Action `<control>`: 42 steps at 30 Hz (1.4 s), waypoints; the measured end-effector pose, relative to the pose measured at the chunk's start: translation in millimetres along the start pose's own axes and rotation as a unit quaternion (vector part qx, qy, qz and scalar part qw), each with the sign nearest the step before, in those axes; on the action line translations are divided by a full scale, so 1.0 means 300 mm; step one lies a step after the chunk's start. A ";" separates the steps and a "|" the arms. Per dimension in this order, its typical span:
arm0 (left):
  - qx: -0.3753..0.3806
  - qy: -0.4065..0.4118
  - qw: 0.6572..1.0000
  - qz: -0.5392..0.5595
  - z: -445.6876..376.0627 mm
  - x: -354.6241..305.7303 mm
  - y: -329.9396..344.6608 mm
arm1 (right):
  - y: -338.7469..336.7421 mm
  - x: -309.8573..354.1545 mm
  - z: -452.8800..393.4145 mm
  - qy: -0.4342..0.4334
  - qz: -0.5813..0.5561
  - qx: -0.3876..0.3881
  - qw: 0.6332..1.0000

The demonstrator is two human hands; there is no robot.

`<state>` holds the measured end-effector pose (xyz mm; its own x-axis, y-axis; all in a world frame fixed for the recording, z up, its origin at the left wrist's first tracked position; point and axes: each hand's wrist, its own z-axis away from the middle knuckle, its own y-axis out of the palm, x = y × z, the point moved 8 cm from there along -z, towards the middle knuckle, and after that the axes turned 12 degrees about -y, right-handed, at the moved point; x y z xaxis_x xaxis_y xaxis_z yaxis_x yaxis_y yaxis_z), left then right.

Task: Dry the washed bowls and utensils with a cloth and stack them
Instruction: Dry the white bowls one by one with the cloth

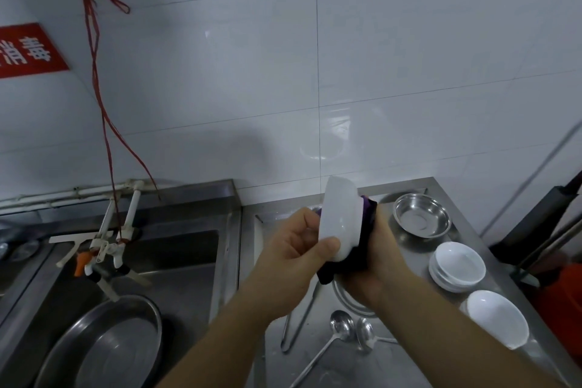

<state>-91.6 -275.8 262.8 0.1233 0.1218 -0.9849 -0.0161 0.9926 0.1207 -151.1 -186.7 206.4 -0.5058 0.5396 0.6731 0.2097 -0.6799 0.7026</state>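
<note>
1. Round white ceramic bowl (338, 220) up in the air over the shiny steel counter (409, 264), tipped on its side, near the tiled wall.
2. Left hand (299, 249) clamped on the bowl's rim, thumb on the near side, fingers curled behind.
3. Right hand (374, 261) wrapped round a dark purple cloth (349, 258), pressing it against the bowl's other side.
4. Could slip: wet, smooth bowl, held only at the rim. A hard rub from the cloth might push it out of the left hand, and then a drop onto the hard steel, maybe a crack.
5. Could also bump the spoons lying right under the hands.
6. White bowls: one held, a short stack of white bowls (456, 264) (looks like two or three, hard to tell), one single white bowl (496, 318).
7. Small round steel bowl (422, 214): one.
8. Long-handled steel ladles (341, 324): two.
9. Big round steel basin (104, 346) in the sink (189, 246): one.
</note>
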 end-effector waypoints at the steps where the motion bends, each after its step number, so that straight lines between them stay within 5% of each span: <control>1: 0.001 -0.001 1.000 -0.012 -0.003 0.001 0.006 | -0.001 0.001 -0.004 -0.001 -0.003 -0.001 1.000; 6: 0.019 -0.025 0.998 -0.056 -0.013 -0.017 0.003 | -0.039 0.076 -0.028 -0.019 0.037 -0.033 0.999; 11: 0.026 -0.109 0.989 0.096 -0.035 -0.045 -0.026 | -0.069 0.153 -0.013 -0.061 0.145 -0.109 0.981; 14: 0.042 -0.105 0.989 0.096 -0.033 -0.042 -0.019 | -0.061 0.139 0.006 -0.068 0.120 -0.110 0.984; 21: 0.015 -0.023 0.974 -0.223 0.012 0.003 0.039 | -0.053 0.042 0.056 0.005 0.026 -0.081 0.996; 27: 0.015 -0.016 0.947 -0.320 0.015 0.016 0.060 | -0.088 0.081 0.058 -0.022 0.005 -0.129 0.991; 29: 0.032 -0.028 0.963 -0.267 0.006 0.018 0.058 | -0.099 0.096 0.055 -0.042 0.022 -0.135 0.990; 33: -0.002 -0.096 0.995 0.019 -0.008 0.030 0.006 | -0.112 0.083 0.062 -0.057 0.070 -0.138 0.986; 36: 0.016 -0.096 0.994 0.053 -0.008 0.057 -0.001 | -0.128 0.043 0.072 -0.051 0.062 -0.163 0.983; 42: -0.011 -0.043 0.962 -0.269 0.013 0.120 0.028 | -0.134 -0.059 0.078 0.015 0.032 -0.184 0.982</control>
<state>-83.5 -263.1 228.8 0.2013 -0.4085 -0.8903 0.0526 0.9121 -0.4066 -131.1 -157.3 171.7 -0.5269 0.4788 0.7023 -0.0722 -0.8485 0.5243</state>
